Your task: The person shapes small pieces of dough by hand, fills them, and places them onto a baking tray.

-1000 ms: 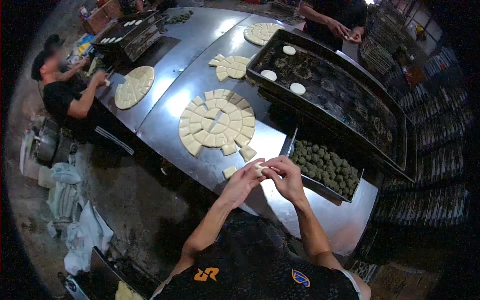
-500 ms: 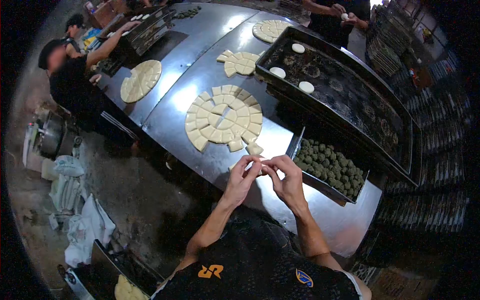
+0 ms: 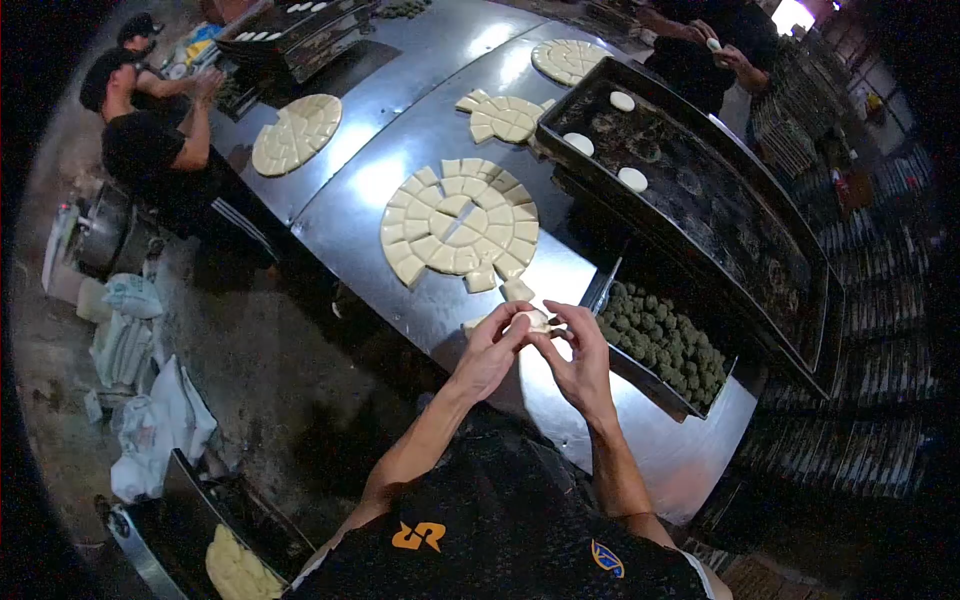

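A small piece of pale dough (image 3: 536,320) sits between my two hands above the near edge of the metal table. My left hand (image 3: 486,356) pinches it from the left with thumb and fingers. From the other side, my right hand (image 3: 582,362) has its thumb and fingertips closed on the same piece. Whether anything is inside the dough is hidden by the fingers. Just beyond my hands lie loose dough pieces, one of them a small square (image 3: 516,290). Farther off is a round of cut dough (image 3: 462,222). A metal tray of dark green filling balls (image 3: 660,335) stands beside my right hand.
A large black baking tray (image 3: 690,215) at the right holds three flattened white dough rounds (image 3: 632,179). More cut dough (image 3: 297,135) lies across the table. One co-worker (image 3: 160,150) stands at the left with another behind; a third person's hands (image 3: 725,55) work at the back.
The dough between my fingers shows more now, and my right fingers have spread slightly around it. The left co-worker's hands have come together, away from the far tray. The view has shifted slightly.
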Motion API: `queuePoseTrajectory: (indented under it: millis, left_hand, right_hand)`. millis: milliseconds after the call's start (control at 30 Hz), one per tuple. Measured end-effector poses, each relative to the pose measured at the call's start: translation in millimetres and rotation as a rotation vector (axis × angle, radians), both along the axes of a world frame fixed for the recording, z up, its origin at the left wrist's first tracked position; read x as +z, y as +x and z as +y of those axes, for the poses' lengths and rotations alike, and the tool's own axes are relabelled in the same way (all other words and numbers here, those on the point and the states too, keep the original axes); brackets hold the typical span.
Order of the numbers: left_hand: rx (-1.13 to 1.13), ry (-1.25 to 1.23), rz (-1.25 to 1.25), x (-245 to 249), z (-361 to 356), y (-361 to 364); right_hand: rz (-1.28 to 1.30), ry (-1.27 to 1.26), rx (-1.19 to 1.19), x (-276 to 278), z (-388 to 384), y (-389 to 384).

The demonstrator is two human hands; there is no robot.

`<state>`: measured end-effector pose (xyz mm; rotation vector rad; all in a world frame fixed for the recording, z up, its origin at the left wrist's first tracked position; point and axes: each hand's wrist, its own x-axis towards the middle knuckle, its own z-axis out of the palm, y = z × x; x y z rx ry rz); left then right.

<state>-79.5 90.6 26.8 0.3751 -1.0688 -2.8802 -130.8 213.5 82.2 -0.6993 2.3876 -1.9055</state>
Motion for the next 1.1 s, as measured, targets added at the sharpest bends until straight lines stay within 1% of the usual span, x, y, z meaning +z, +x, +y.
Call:
queuePoseTrajectory:
  millis: [33,67,100,167,233,267,300,333,367,400,433,467,533,567,600,633,667,700,733,767,833,867,900,933,967,1000,1033,1067,1100]
  left_hand:
    - [-0.008,-0.055,0.055,-4.1,0.1,0.2]
    - [-0.015,-0.110,0.108,-8.3,0.5,1.0]
    - [-0.007,-0.105,0.105,-11.5,0.4,1.6]
    - [-0.052,-0.104,0.078,-19.4,0.1,5.8]
    - [-0.069,-0.494,-0.075,-14.3,-9.2,9.8]
    - [0.061,-0.612,-0.119,-23.9,-15.6,9.7]
    - [0.227,-0.625,-0.101,-35.9,-21.8,10.2]
    - [0.244,-0.621,-0.131,-26.6,-32.2,13.0]
    - [0.267,-0.614,-0.161,-13.3,-41.6,17.3]
    - [0.289,-0.636,-0.180,-8.1,-50.3,21.7]
    - [0.295,-0.665,-0.203,-6.3,-58.0,29.2]
    - [0.365,-0.717,-0.220,-7.8,-62.8,32.4]
    - [0.381,-0.702,-0.255,-16.0,-75.6,47.0]
    - [0.396,-0.696,-0.284,-18.8,-79.7,54.4]
    - [0.454,-0.610,-0.275,-18.8,-80.0,60.3]
    - [0.461,-0.610,-0.276,-20.2,-80.0,66.3]
    - [0.489,-0.599,-0.308,-23.4,-80.2,71.7]
    - [0.516,-0.587,-0.341,-27.1,-80.3,74.2]
    - [0.536,-0.637,-0.362,-30.1,-79.6,74.2]
    - [0.548,-0.644,-0.359,-31.3,-81.0,67.2]
    - [0.438,-0.863,-0.351,-36.3,-75.2,59.2]
    - [0.382,-0.955,-0.251,-52.4,-74.7,48.7]
    - [0.245,-1.099,-0.193,-51.9,-73.3,39.2]
    - [0.152,-1.284,-0.158,-58.3,-70.9,30.3]
    - [0.057,-1.472,-0.106,-66.3,-67.9,19.4]
    - [0.082,-1.630,-0.033,-74.5,-63.6,15.3]
    - [0.015,-1.628,-0.055,-84.2,-61.9,12.4]
    - [0.012,-1.643,-0.098,-77.7,-56.2,14.4]
    - [-0.119,-1.628,-0.191,-81.7,-58.7,17.1]
  right_hand:
    - [-0.001,0.003,0.007,-2.4,1.7,0.3]
    - [0.073,0.078,0.032,-7.1,6.2,1.0]
    - [0.149,0.153,0.057,-9.7,9.0,1.8]
    - [0.159,0.192,0.058,-14.9,10.8,5.8]
    - [0.258,0.255,0.030,-45.1,16.3,6.5]
    - [0.295,0.342,0.012,-72.2,23.2,6.9]
    - [-0.170,0.289,-0.046,-112.5,28.8,13.7]
    - [-0.027,0.438,0.038,-135.1,35.9,8.9]
    - [0.119,0.588,0.129,-145.7,46.7,4.1]
    - [0.347,0.643,0.122,-129.5,46.4,-6.1]
    - [0.562,0.689,0.105,-98.8,38.5,-14.5]
    - [0.540,0.642,0.051,-66.0,30.6,-24.6]
    - [0.479,0.547,-0.060,-2.0,15.0,-41.3]
    - [0.437,0.495,-0.124,15.8,8.6,-45.5]
    - [0.434,0.475,-0.227,17.0,1.1,-44.6]
    - [0.469,0.538,-0.348,-18.5,-7.5,-47.3]
    - [0.596,0.478,-0.445,-101.5,-19.4,-49.8]
    - [0.228,0.956,-0.064,-140.6,-26.0,-35.9]
    - [0.132,0.917,-0.048,-153.1,-37.0,-25.4]
    - [0.312,0.782,-0.051,-155.6,-38.5,-29.2]
    - [0.264,0.818,0.030,-143.6,-39.4,-27.2]
    - [0.278,0.805,0.015,-151.4,-41.4,-34.3]
    - [0.328,0.805,0.059,-165.9,-36.3,-35.4]
    - [0.379,0.805,0.090,-159.9,-33.6,-35.8]
    - [0.244,0.749,0.060,-153.2,-28.3,-33.2]
    - [0.218,0.802,0.110,-145.9,-16.3,-28.0]
    - [0.095,0.886,0.258,-132.9,-1.3,-24.8]
    - [0.119,0.943,0.315,-147.8,18.3,-19.1]
    - [0.239,1.016,0.541,-115.8,33.7,-22.3]
